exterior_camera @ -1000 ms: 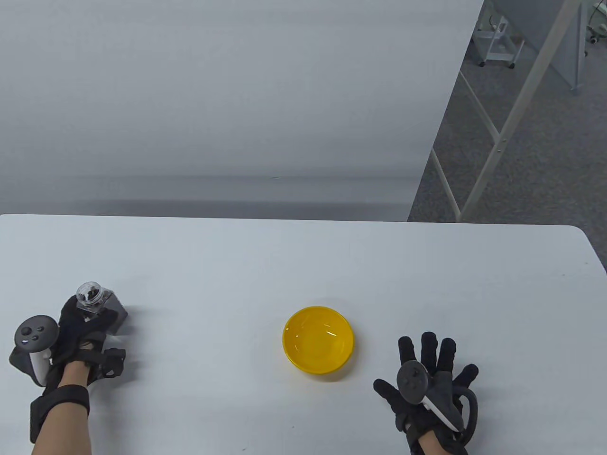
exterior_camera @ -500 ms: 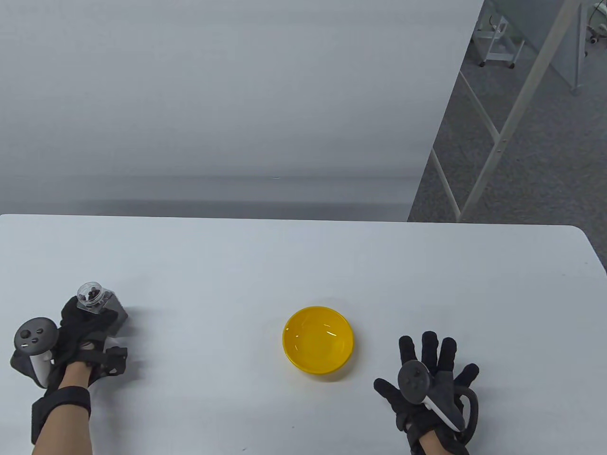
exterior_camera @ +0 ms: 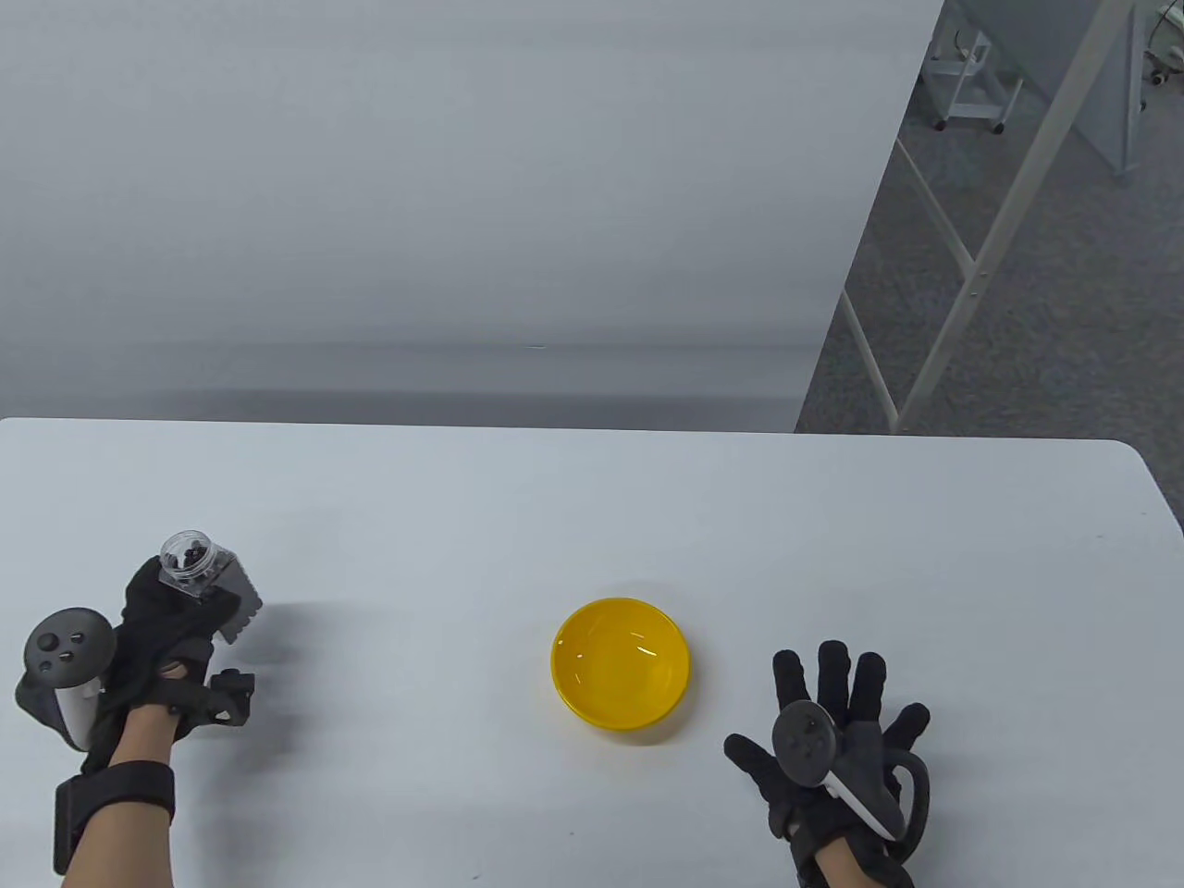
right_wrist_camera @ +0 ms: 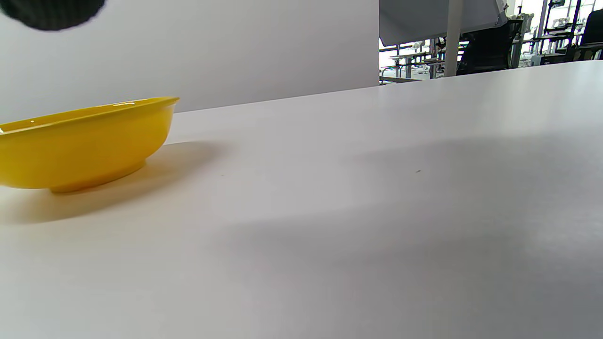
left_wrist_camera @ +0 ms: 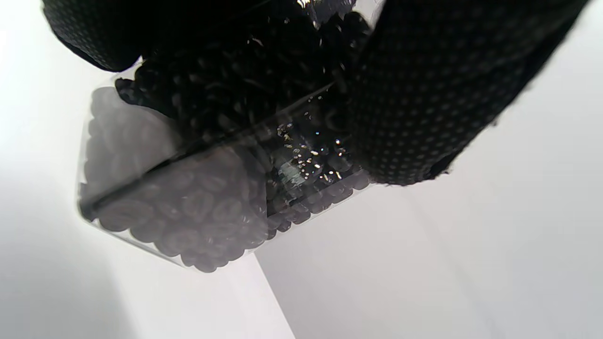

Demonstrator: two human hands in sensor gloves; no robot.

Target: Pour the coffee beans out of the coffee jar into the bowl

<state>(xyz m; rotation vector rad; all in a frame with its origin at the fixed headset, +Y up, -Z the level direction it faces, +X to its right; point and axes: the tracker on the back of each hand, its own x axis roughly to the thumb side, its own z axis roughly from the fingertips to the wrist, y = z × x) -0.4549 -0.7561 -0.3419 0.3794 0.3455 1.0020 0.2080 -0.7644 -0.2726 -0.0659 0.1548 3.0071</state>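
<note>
My left hand (exterior_camera: 171, 629) grips a clear, open-topped coffee jar (exterior_camera: 208, 578) full of dark beans and holds it just above the table at the far left. In the left wrist view the jar (left_wrist_camera: 202, 197) fills the frame, with my gloved fingers (left_wrist_camera: 424, 94) wrapped round it. An empty yellow bowl (exterior_camera: 621, 662) sits at the table's middle front; it also shows at the left of the right wrist view (right_wrist_camera: 80, 141). My right hand (exterior_camera: 837, 731) lies flat and open on the table to the right of the bowl, holding nothing.
The white table (exterior_camera: 592, 499) ends at a rounded far-right corner (exterior_camera: 1142, 462). A grey wall panel (exterior_camera: 444, 185) stands behind it. White metal frames (exterior_camera: 980, 250) stand on the carpeted floor to the right.
My left hand has lifted the jar off the table and carried it slightly up and to the right. The right hand and the bowl have barely moved.
</note>
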